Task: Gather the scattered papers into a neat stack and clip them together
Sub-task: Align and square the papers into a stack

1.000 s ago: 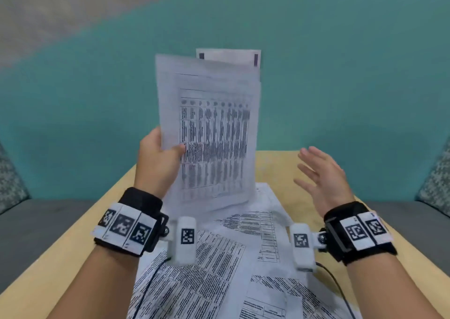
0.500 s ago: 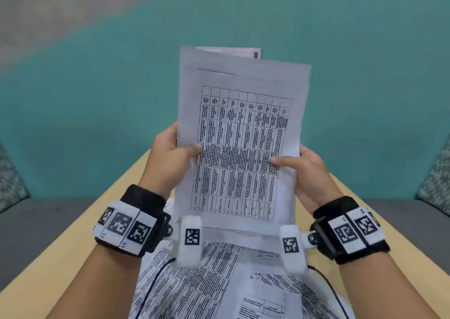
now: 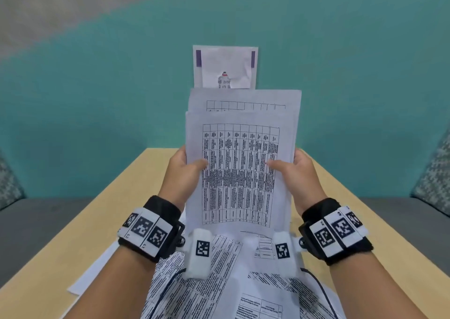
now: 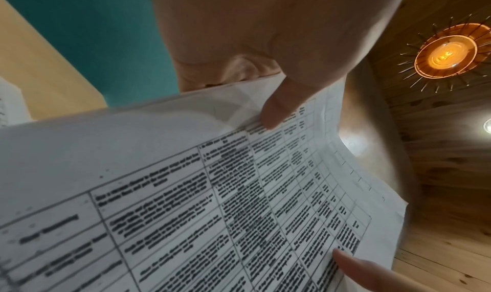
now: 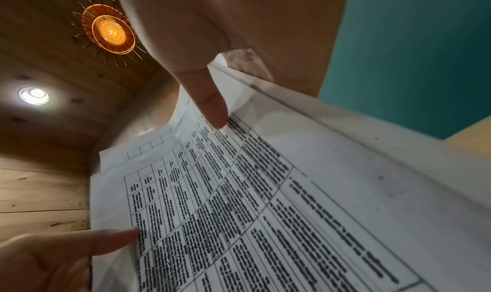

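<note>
I hold a bundle of printed sheets upright over the wooden table, its lower edge near the papers below. My left hand grips the bundle's left edge, thumb on the front page. My right hand grips the right edge the same way. One sheet at the back sticks up above the front page. The left wrist view shows the sheets under my left thumb; the right wrist view shows them under my right thumb. More loose papers lie spread on the table beneath my wrists. No clip is in view.
A white notice with purple bars hangs on the teal wall behind the table. Grey seating runs along both sides of the table, with patterned cushions at the edges. Cables from the wrist cameras trail over the loose papers.
My right hand, open and free a second ago, has taken hold of the bundle's right edge. Both hands have since lowered the bundle toward the table, uncovering the wall notice.
</note>
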